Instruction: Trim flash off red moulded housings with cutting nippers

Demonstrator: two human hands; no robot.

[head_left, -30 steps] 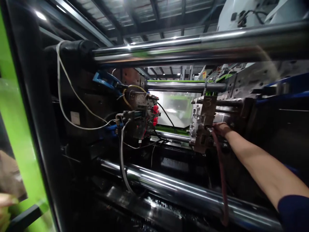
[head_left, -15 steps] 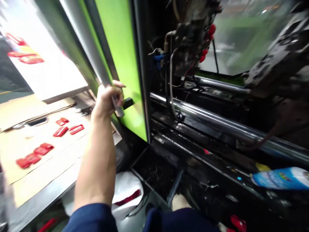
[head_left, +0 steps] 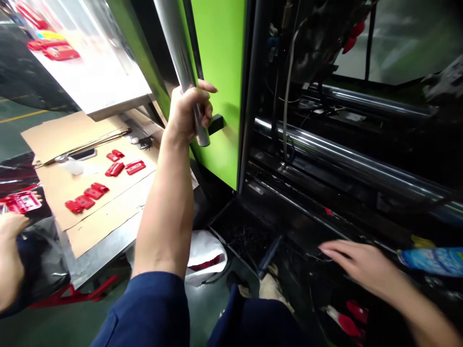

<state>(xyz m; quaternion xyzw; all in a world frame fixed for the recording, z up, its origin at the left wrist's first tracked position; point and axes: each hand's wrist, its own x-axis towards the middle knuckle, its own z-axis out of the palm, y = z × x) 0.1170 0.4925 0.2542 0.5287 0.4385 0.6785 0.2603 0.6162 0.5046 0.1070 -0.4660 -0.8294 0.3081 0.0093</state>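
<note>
My left hand [head_left: 191,108] is wrapped around a grey tubular door handle [head_left: 177,46], near its lower end. The handle stands on a bright green machine door [head_left: 220,58] by a dark bracket. On the right, my right hand [head_left: 356,262] is stretched out above the dark lower ledge of the machine, fingers extended, with nothing visible in it. A blue spray can [head_left: 432,261] lies just beyond that hand. Right of the door edge, the machine interior shows a thick shiny metal bar [head_left: 347,156] and hanging cables.
At left, several red plastic parts [head_left: 94,191] lie on cardboard [head_left: 104,236] over a metal table. Another person's hand [head_left: 10,231] is beside a red part at the far left. A white bag [head_left: 206,253] stands below the door, near a black bin of scraps [head_left: 246,236].
The view has shifted, so the door, handle and table appear further right and higher. My right hand and the other person's hand have come into view. My left hand keeps its grip.
</note>
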